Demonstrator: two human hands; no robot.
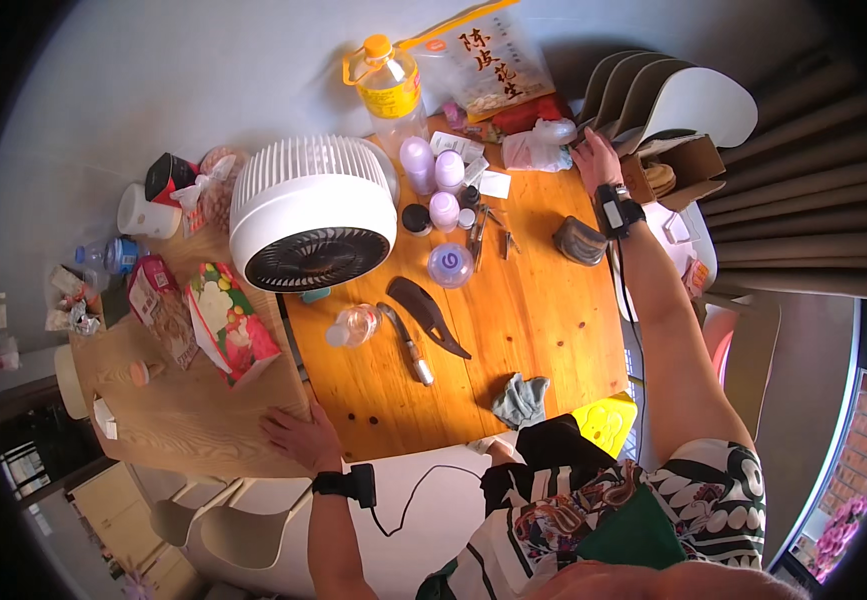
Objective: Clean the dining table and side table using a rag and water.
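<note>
My left hand (pixel 303 437) lies spread on the near edge of the light wood table (pixel 200 442), beside its seam with the orange pine table (pixel 463 420). At the pine table's far right corner is my right hand (pixel 597 161), fingers apart, next to a clear plastic bag (pixel 538 150) and a cardboard box (pixel 696 169); whether it touches the bag I cannot tell. Between my hands lie a dark comb (pixel 426 315), a curved tool with a pale handle (pixel 408 345), a clear bottle (pixel 356 325), a grey cloth (pixel 521 401) and a small dark pouch (pixel 580 241).
A white fan (pixel 313 202) stands at the middle back. Behind it is a large oil bottle (pixel 392 90). Lilac bottles (pixel 444 210), a round lilac-lidded container (pixel 450 265) and small metal tools (pixel 480 236) stand or lie right of the fan. Snack bags (pixel 231 322) lie left; stacked chairs (pixel 658 97) stand right.
</note>
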